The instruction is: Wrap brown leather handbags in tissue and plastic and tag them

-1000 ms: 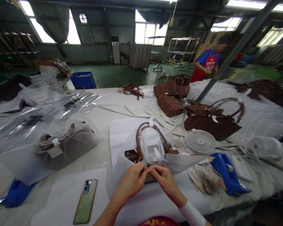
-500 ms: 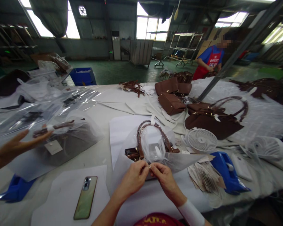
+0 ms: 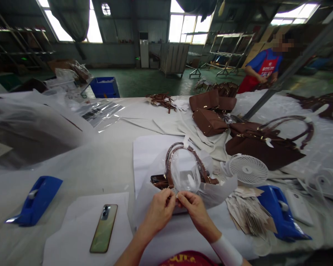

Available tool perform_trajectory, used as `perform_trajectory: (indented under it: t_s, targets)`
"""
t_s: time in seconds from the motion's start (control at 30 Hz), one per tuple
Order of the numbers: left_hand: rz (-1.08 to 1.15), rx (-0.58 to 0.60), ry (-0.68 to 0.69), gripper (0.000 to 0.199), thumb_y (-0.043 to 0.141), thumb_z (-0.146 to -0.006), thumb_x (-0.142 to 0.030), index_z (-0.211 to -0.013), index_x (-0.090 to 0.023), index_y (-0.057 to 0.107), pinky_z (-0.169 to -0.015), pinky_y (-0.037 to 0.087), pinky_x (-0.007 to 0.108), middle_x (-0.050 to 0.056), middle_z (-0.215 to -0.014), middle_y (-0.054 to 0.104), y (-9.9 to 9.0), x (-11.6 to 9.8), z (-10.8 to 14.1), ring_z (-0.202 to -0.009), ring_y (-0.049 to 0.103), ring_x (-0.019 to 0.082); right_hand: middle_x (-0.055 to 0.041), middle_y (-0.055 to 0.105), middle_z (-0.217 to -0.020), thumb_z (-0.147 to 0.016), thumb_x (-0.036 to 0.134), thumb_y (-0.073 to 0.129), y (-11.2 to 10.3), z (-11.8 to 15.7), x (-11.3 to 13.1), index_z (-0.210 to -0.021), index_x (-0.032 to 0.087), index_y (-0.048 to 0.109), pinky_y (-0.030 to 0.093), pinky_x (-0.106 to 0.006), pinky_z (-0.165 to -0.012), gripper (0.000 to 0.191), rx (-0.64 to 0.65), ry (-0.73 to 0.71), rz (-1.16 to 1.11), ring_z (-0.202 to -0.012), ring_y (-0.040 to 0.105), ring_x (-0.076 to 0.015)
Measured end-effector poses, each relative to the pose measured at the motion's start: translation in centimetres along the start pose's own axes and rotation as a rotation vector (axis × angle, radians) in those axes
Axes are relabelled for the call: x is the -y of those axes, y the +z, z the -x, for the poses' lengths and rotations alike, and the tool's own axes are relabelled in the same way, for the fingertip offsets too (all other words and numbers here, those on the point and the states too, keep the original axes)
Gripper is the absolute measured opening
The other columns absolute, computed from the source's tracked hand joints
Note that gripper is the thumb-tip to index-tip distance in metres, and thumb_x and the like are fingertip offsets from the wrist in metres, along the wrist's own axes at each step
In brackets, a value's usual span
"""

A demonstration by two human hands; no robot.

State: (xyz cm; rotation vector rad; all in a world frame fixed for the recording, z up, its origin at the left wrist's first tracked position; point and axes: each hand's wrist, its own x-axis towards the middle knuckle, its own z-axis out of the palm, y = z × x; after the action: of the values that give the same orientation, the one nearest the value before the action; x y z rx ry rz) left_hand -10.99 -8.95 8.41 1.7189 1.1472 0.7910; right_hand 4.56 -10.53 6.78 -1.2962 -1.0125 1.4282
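Observation:
A brown handbag [image 3: 162,183] stands in front of me inside a translucent white plastic bag [image 3: 219,195]. Its two handles [image 3: 169,162] arch upward, wrapped in clear film. My left hand [image 3: 161,208] and my right hand [image 3: 193,208] meet at the near side of the handbag, below the handles. Both are closed in a pinch, fingertips almost touching. Whatever lies between the fingertips is too small to make out. White paper [image 3: 144,147] lies under the handbag.
Left are a phone [image 3: 104,229], a blue tape dispenser [image 3: 36,201] and a wrapped bag [image 3: 39,129]. Right are paper tags [image 3: 249,212], another blue dispenser [image 3: 280,214], a white fan [image 3: 248,169] and brown handbags [image 3: 262,147]. A person in a red apron [image 3: 268,70] stands beyond a slanted pole [image 3: 277,85].
The view has shifted slightly left. The other person's hand at the left is gone from view, and the wrapped bag there has moved left and up. My hands keep their pinch.

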Motion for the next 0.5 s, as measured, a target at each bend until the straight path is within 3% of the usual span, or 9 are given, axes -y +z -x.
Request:
perform_trajectory:
  t_s: [0.3, 0.5]
  targets:
    - [-0.084, 0.017, 0.009, 0.023, 0.042, -0.093, -0.028, -0.073, -0.019, 0.051, -0.064, 0.032, 0.026, -0.001, -0.072, 0.055, -0.1, -0.3, -0.2, -0.069, 0.05, 0.013, 0.0006, 0.058, -0.063, -0.077, 0.048, 0.069, -0.7, -0.2, 0.4, -0.07, 0.016, 0.067, 0.041, -0.026, -0.062, 0.033, 0.042, -0.047, 0.134, -0.063, 0.051, -0.0135]
    - [-0.097, 0.028, -0.037, 0.032, 0.042, -0.092, -0.039, -0.07, -0.022, 0.058, -0.063, 0.042, 0.027, -0.001, -0.067, 0.061, 0.6, -0.1, 0.5, -0.065, 0.057, 0.015, 0.0005, 0.06, -0.06, -0.077, 0.041, 0.067, -1.1, 0.6, 0.5, -0.067, 0.017, 0.07, 0.041, -0.025, -0.06, 0.027, 0.0, -0.073, 0.159, -0.061, 0.052, -0.013]
